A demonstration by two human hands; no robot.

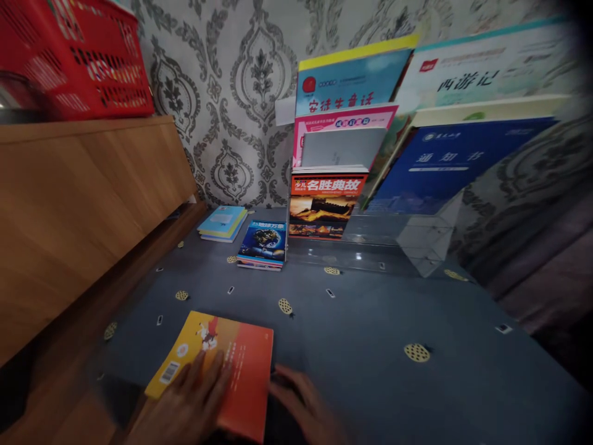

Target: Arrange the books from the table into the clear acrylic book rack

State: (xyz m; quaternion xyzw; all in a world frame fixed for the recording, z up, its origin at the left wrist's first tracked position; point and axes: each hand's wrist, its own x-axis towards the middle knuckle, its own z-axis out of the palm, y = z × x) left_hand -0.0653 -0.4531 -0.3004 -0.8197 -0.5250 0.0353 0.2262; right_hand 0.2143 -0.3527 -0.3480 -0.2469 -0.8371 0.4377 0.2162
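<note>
An orange and yellow book (pixel 250 364) lies with its barcode side up at the front of the cloth-covered table. My left hand (pixel 192 395) rests on it, fingers stretched out flat over the lower left part of the cover. Beside the book's right edge is my right hand (pixel 306 402), blurred, its thumb and fingers apart and the fingertips close to that edge. Whether they touch it I cannot tell. Farther back lie two small piles: one topped by a dark blue book with a globe (pixel 263 241), the other by a light blue book (pixel 223 221).
A clear stand (pixel 424 244) at the back holds several upright books, among them a red-framed book (pixel 324 207) and a blue "通知书" folder (pixel 458 167). On the left, a wooden cabinet (pixel 88 198) carries a red basket (pixel 115 86). Patterned wallpaper (pixel 231 123) rises behind.
</note>
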